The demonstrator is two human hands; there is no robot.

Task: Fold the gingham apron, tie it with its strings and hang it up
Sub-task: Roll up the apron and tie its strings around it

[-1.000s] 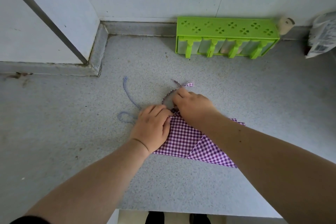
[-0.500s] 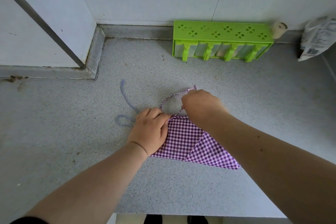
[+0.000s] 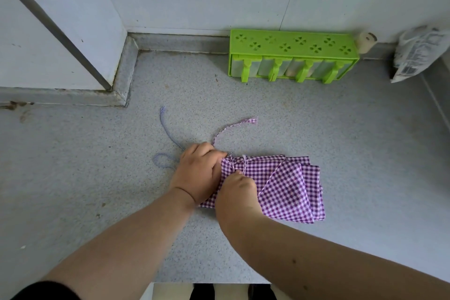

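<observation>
The purple gingham apron (image 3: 289,185) lies folded into a layered bundle on the grey speckled counter (image 3: 341,129). My left hand (image 3: 198,173) grips its bunched left end. Just right of it, my right hand (image 3: 237,186) pinches the string that wraps the bunched cloth. One gingham string (image 3: 233,126) trails up and right from behind my left hand. A thin pale blue string (image 3: 168,134) curves away to the upper left and makes a small loop (image 3: 162,163) left of my left hand.
A green plastic ice-pop mould (image 3: 292,56) stands against the back wall. A white plastic packet (image 3: 418,53) leans at the far right, a small cream object (image 3: 365,40) beside the mould. A raised grey kerb (image 3: 124,75) bounds the counter at the left. The counter's front edge runs below my forearms.
My right hand has come back from the string loop beyond the apron to its near side. The gingham string now lies stretched out, and more of the folded apron shows on the right.
</observation>
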